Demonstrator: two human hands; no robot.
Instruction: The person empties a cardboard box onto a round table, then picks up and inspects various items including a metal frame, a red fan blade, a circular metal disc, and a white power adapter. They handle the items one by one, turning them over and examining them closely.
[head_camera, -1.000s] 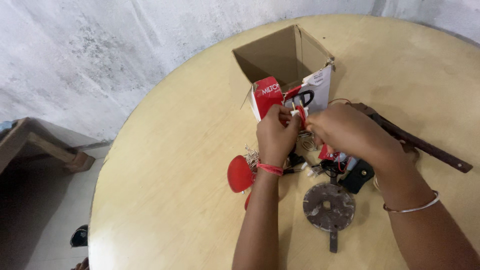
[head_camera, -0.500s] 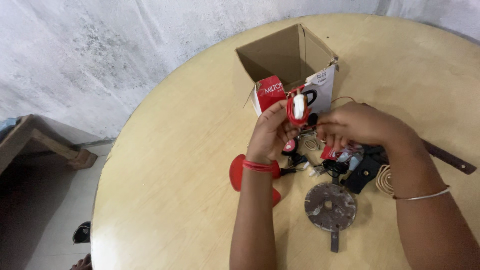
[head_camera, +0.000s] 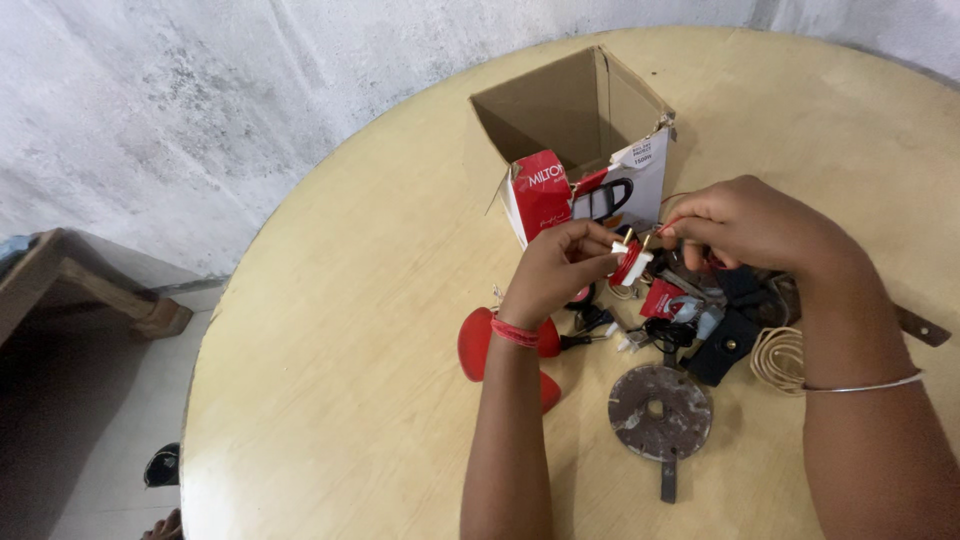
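Pinching a small red-and-white plug (head_camera: 630, 262) just in front of the box (head_camera: 585, 140), the left hand (head_camera: 560, 270) grips its body. The right hand (head_camera: 745, 225) pinches a thin red wire (head_camera: 672, 198) at the plug's right end, pins tilted away towards the box.

A makeshift home repair corner, it seems: a round wooden table (head_camera: 330, 400) stands against a rough whitewashed wall (head_camera: 200, 100), with an open cardboard box (head_camera: 575, 115) on it (torn at one flap) and scattered electrical parts (head_camera: 680, 310) just beside the box.
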